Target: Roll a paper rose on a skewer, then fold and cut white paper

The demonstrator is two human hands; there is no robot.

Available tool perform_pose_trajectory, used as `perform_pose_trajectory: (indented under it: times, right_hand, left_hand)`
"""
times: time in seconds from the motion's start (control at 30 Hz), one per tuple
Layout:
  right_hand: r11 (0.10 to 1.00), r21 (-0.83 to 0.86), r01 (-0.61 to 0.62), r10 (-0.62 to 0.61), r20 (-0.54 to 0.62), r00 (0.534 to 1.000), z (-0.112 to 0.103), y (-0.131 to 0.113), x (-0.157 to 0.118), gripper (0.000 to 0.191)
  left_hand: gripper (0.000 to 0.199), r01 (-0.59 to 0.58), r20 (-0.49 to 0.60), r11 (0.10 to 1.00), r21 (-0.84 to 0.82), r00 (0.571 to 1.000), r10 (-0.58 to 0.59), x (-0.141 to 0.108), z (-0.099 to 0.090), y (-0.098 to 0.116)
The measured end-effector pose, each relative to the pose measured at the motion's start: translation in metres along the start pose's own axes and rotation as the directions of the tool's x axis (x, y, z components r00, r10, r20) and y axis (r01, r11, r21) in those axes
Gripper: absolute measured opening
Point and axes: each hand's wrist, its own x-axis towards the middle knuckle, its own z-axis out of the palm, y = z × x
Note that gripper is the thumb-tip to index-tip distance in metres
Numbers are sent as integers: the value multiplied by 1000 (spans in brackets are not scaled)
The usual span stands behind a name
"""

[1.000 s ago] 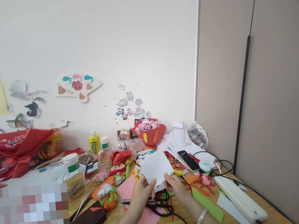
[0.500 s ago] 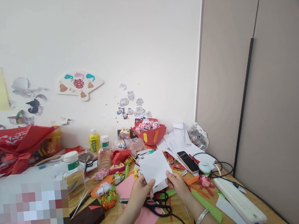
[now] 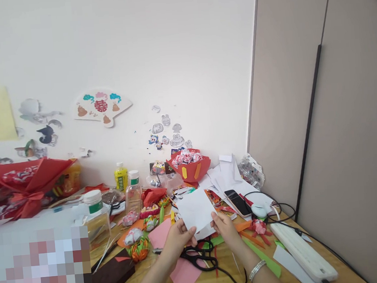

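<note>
A square sheet of white paper (image 3: 197, 209) is held up over the middle of the table, tilted toward me. My left hand (image 3: 180, 239) pinches its lower left corner, thumb on top. At the right edge, my right hand (image 3: 224, 227) grips the sheet between thumb and fingers. Under my wrists lie black-handled scissors (image 3: 202, 261), their blades partly covered by my left arm. Pink paper (image 3: 186, 278) rests beneath the scissors. A green paper strip (image 3: 263, 256) lies by my right forearm.
Folded paper flowers (image 3: 139, 249) and a dark brown block (image 3: 113, 278) are at left. Behind stand clear bottles (image 3: 133, 197) and a red-wrapped bouquet (image 3: 191, 170). To the right are a phone (image 3: 237, 203), a mouse (image 3: 259, 210) and a white power strip (image 3: 304, 252) with cables.
The whole view has shifted slightly, so things sit a little further right. Both hands keep hold of the white paper in nearly the same pose.
</note>
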Motion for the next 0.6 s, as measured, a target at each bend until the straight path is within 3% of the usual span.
perform_pose_trajectory:
  times: [0.13,0.3,0.47,0.6]
  right_hand:
    - [1000,-7,-22,22,-41,999,-3,6,3,60]
    - [998,19,-60,62,-94,994,-5,3,5,58]
    - [984,104,-142,145,-24,989,0,2,4,59]
    - [992,34,-120,118,65,991,7,5,-3,54]
  left_hand:
    - [47,83,41,995,54,996,-85,-1,0,-1]
    - [47,80,-19,995,56,997,-79,0,-1,-2]
    - [47,130,28,991,17,991,-130,1,-1,0]
    - [48,141,71,988,55,987,-145,-1,3,-2]
